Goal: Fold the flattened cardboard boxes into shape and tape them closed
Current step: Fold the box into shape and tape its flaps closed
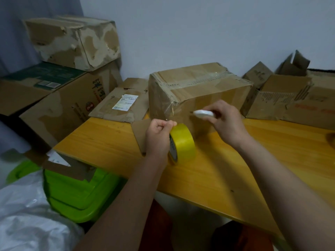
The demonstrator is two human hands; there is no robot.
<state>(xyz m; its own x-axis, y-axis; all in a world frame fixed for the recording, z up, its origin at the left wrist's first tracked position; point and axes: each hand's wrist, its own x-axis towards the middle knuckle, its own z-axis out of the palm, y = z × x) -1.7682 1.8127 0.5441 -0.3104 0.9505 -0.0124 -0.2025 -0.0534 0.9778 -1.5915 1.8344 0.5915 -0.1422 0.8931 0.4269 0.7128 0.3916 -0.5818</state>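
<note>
Sitting on the yellow wooden table [208, 178], the folded cardboard box [197, 95] has its long axis running left-right, slightly skewed so its left corner points toward the camera; its taped top seam runs along that same axis. Left hand [159, 136] has fingers curled, pinching the yellow tape roll [183, 143] at its top edge; roll stands on edge on the table, touching the box's front face, clear tape stretched from it up to the front-left corner. Right hand [223, 118] grips a small white cutter [204, 113], tip pointing left, held against the box's front face. A loose brown flap [139, 134] lies flat at the box's lower left. Open tabletop in front and right of the hands. Flattened cardboard [121, 104] sits left of the box, an open carton [290, 102] right of it, both close. Stacked boxes [59, 69] and a green bin [79, 192] are off the table's left edge.
</note>
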